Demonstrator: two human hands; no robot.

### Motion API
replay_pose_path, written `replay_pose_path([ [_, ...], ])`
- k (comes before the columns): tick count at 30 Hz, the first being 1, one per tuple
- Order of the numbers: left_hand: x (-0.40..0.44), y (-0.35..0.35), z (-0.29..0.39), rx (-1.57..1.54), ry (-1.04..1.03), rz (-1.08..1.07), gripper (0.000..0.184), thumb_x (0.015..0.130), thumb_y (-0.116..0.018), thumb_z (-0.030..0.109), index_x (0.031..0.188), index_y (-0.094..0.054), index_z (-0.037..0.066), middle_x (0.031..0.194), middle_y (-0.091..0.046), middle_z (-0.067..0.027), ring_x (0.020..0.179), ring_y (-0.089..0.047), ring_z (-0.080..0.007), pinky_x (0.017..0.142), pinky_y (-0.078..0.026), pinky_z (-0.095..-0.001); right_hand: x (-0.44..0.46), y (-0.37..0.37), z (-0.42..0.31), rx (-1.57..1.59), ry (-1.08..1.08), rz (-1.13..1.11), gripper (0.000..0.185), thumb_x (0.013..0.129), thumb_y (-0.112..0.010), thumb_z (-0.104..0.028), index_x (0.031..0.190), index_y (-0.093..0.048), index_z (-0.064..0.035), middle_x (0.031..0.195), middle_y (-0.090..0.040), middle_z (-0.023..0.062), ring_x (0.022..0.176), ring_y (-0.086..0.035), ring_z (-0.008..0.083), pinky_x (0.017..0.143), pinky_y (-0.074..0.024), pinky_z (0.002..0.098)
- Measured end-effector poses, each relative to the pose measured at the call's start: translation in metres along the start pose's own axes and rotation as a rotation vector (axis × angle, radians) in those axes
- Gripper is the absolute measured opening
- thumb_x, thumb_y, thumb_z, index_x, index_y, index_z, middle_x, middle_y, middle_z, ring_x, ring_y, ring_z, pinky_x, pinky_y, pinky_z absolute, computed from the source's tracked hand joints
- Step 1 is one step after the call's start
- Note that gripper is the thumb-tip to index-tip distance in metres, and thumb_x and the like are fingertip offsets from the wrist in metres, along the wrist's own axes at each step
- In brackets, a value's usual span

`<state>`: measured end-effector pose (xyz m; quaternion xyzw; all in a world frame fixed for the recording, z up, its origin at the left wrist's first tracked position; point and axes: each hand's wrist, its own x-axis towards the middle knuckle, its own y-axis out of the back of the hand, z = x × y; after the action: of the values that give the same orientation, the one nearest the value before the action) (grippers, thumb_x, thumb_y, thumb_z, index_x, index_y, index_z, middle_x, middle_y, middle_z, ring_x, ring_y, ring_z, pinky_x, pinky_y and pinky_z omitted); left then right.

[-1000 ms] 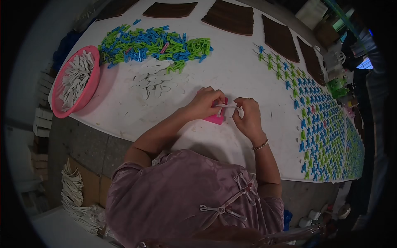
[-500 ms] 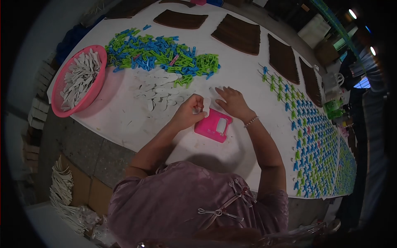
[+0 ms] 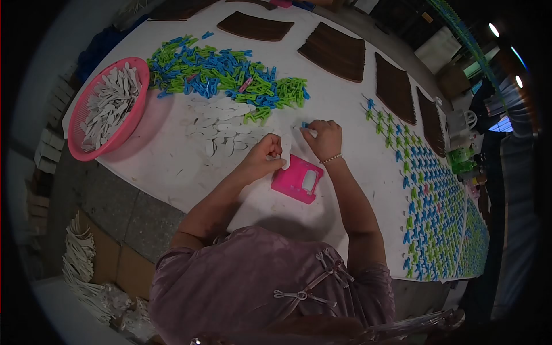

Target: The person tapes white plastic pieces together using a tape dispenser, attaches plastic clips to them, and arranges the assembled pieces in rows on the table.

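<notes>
My left hand [image 3: 261, 160] is closed, pinching a flat white elongated piece [image 3: 286, 150] that stands up from the fingertips. It is beside the left edge of a bright pink plastic box [image 3: 286, 183] with a white insert in its window. Across from it, my right hand [image 3: 325, 141] has its fingers drawn together on a small white piece with blue at its tip [image 3: 305, 125]; its kind is too small to tell. Behind my left hand lie loose white elongated pieces [image 3: 221, 129]. Beyond these is a heap of blue and green plastic clothespins [image 3: 215, 72].
A pink basket [image 3: 123, 138] full of white pieces stands at the table's left edge. Rows of blue and green clips [image 3: 428, 213] cover the right side. Dark brown ridged panels [image 3: 333, 52] lie along the far edge. White strips [image 3: 80, 259] are on the floor at left.
My right hand has drawn in its spread fingers and closed them on the small piece. The left hand stays almost in place, still holding its white piece.
</notes>
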<state>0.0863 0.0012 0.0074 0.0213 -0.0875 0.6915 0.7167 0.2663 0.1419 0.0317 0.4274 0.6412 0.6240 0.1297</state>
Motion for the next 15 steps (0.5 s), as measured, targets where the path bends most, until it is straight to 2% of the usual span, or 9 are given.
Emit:
replay_pose_path([
  [1, -0.001, -0.001, 0.003, -0.098, 0.064, -0.039, 0.036, 0.078, -0.068, 0.002, 0.105, -0.045, 0.009, 0.085, -0.047, 0.0025, 0.079, -0.045, -0.0062, 0.071, -0.037, -0.0213, -0.012, 0.011, -0.001, 0.037, -0.027, 0.114, 0.021, 0.076, -0.071, -0.027, 0.083, -0.069, -0.0074, 0.074, -0.066, 0.0104, 0.075, -0.061, 0.0297, 0.077, -0.0447, 0.0432],
  [2, -0.001, -0.003, 0.006, -0.097, 0.072, -0.043, 0.036, 0.078, -0.068, 0.002, 0.105, -0.045, 0.009, 0.085, -0.047, 0.0025, 0.079, -0.045, -0.0062, 0.071, -0.037, -0.0213, -0.026, 0.022, -0.002, 0.041, -0.035, 0.111, 0.021, 0.076, -0.071, -0.027, 0.083, -0.069, -0.0074, 0.074, -0.066, 0.0104, 0.075, -0.061, 0.0297, 0.077, -0.0447, 0.0432],
  [4, -0.001, -0.009, 0.013, -0.227, 0.172, -0.106, 0.034, 0.079, -0.066, 0.001, 0.104, -0.044, 0.009, 0.084, -0.046, 0.0027, 0.076, -0.045, -0.0051, 0.067, -0.036, -0.0205, -0.053, 0.04, -0.006, 0.302, -0.171, 0.164, 0.016, 0.076, -0.072, -0.017, 0.085, -0.065, -0.0053, 0.081, -0.066, 0.0083, 0.075, -0.059, 0.0223, 0.078, -0.0453, 0.0361],
  [5, -0.002, -0.013, 0.017, -0.223, 0.181, -0.114, 0.034, 0.079, -0.066, 0.001, 0.104, -0.044, 0.009, 0.084, -0.046, 0.0027, 0.076, -0.045, -0.0051, 0.067, -0.036, -0.0205, -0.068, 0.048, -0.01, 0.306, -0.182, 0.167, 0.016, 0.076, -0.072, -0.017, 0.085, -0.065, -0.0053, 0.081, -0.066, 0.0083, 0.075, -0.059, 0.0223, 0.078, -0.0453, 0.0361],
  [7, -0.002, -0.021, 0.025, -0.237, 0.139, -0.174, 0.037, 0.078, -0.066, 0.002, 0.107, -0.044, 0.009, 0.083, -0.046, 0.0027, 0.075, -0.046, -0.0055, 0.066, -0.036, -0.0213, -0.095, 0.064, -0.02, 0.84, -0.266, 0.214, 0.017, 0.077, -0.07, -0.005, 0.09, -0.059, -0.0046, 0.088, -0.064, 0.0042, 0.078, -0.055, 0.0147, 0.081, -0.0438, 0.029],
  [8, -0.002, -0.024, 0.025, -0.232, 0.146, -0.184, 0.037, 0.078, -0.066, 0.002, 0.107, -0.044, 0.009, 0.083, -0.046, 0.0027, 0.075, -0.046, -0.0055, 0.066, -0.036, -0.0213, -0.107, 0.071, -0.024, 0.842, -0.277, 0.222, 0.017, 0.077, -0.07, -0.005, 0.09, -0.059, -0.0046, 0.088, -0.064, 0.0042, 0.078, -0.055, 0.0147, 0.081, -0.0438, 0.029],
  [10, -0.003, -0.03, 0.026, -0.066, 0.105, -0.193, 0.042, 0.076, -0.067, 0.003, 0.11, -0.044, 0.008, 0.084, -0.047, 0.0022, 0.073, -0.046, -0.0058, 0.065, -0.037, -0.0217, -0.127, 0.082, -0.033, 1.014, -0.238, 0.171, 0.021, 0.081, -0.068, -0.001, 0.095, -0.053, -0.0039, 0.099, -0.06, 0.0039, 0.09, -0.052, 0.0108, 0.085, -0.0419, 0.028],
  [15, -0.008, -0.045, 0.041, 0.003, 0.116, -0.243, 0.039, 0.073, -0.065, 0.001, 0.105, -0.045, 0.007, 0.084, -0.045, 0.0018, 0.074, -0.046, -0.0066, 0.066, -0.039, -0.0215, -0.149, 0.09, -0.042, 1.02, -0.27, 0.155, 0.024, 0.08, -0.068, 0.001, 0.096, -0.052, -0.0042, 0.099, -0.06, 0.0057, 0.09, -0.051, 0.0114, 0.088, -0.0413, 0.0284],
])
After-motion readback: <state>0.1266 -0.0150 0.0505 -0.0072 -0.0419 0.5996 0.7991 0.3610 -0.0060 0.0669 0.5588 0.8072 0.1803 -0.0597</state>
